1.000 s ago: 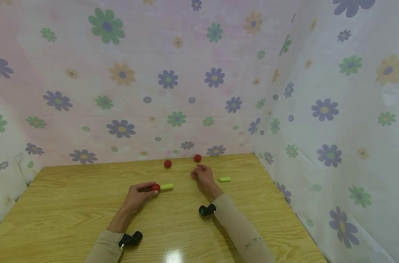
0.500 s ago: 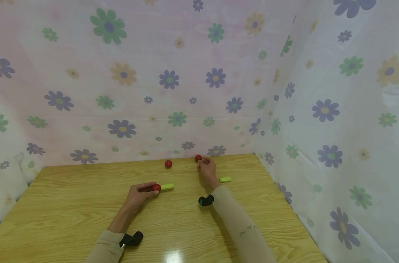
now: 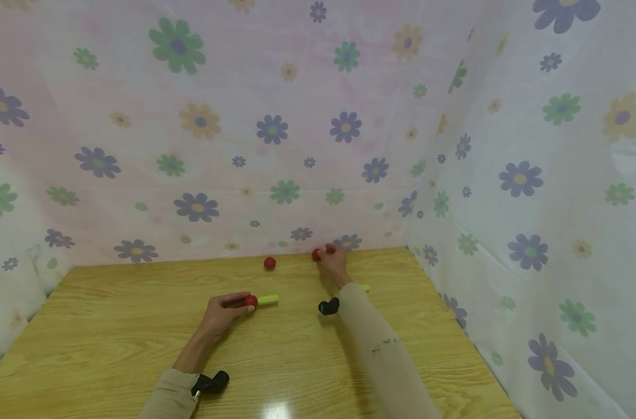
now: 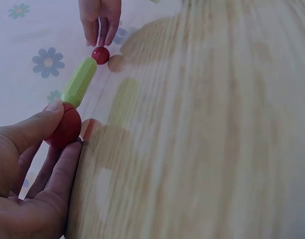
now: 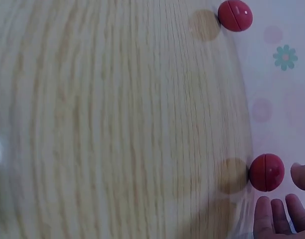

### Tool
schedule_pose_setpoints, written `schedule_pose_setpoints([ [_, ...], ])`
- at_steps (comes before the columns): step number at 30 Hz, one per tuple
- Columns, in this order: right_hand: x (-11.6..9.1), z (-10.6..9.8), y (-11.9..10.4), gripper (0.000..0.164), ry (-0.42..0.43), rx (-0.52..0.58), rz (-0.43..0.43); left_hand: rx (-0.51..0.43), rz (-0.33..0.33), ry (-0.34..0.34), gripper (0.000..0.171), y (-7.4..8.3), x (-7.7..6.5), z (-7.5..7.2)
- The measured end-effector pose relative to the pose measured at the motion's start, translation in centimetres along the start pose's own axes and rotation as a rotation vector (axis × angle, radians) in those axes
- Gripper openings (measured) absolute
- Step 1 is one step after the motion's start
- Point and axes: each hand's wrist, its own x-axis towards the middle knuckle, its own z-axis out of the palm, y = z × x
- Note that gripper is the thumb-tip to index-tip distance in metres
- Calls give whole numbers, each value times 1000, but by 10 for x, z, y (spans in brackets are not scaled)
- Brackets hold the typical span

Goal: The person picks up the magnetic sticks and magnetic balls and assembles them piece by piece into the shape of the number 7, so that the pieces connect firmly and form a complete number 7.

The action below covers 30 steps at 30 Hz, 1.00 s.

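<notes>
My left hand [image 3: 220, 316] pinches a red ball [image 4: 66, 126] between thumb and fingers, low over the table. A short light-green ribbed stick [image 4: 78, 82] extends from the ball's far side, to the right in the head view. At the back edge, my right hand [image 3: 334, 263] reaches to another red ball [image 5: 266, 172]. Its thumb [image 5: 302, 176] and fingertips [image 5: 264, 211] stand around that ball with a visible gap in the right wrist view. A dark seam line runs across this ball.
A third red ball [image 3: 269, 263] sits near the back edge, left of the right hand. A second green stick [image 3: 366, 288] lies partly hidden behind the right sleeve. Flower-patterned sheeting [image 3: 234, 116] hangs behind and beside the wooden table [image 3: 276, 361].
My right hand has moved forward and slightly right, up to the red ball at the back edge. Its sleeve now covers part of the second green stick. The left hand keeps its hold.
</notes>
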Motion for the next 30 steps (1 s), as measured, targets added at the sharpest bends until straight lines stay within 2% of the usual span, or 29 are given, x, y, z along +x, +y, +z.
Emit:
schedule_pose_setpoints([
  [6, 12, -1, 6, 40, -23, -47, 12, -6, 2, -1, 46, -2, 1, 0],
  [9, 15, 0, 10, 40, -37, -57, -10, -6, 3, 4, 46, -2, 1, 0],
  [17, 10, 4, 15, 38, -50, 39, -49, -18, 1, -1, 46, -3, 0, 0],
  [24, 5, 6, 14, 31, -6, 23, -81, -16, -1, 3, 46, -2, 0, 0],
  [30, 6, 6, 18, 32, -21, 46, -72, -10, 3, 4, 46, -1, 1, -1],
])
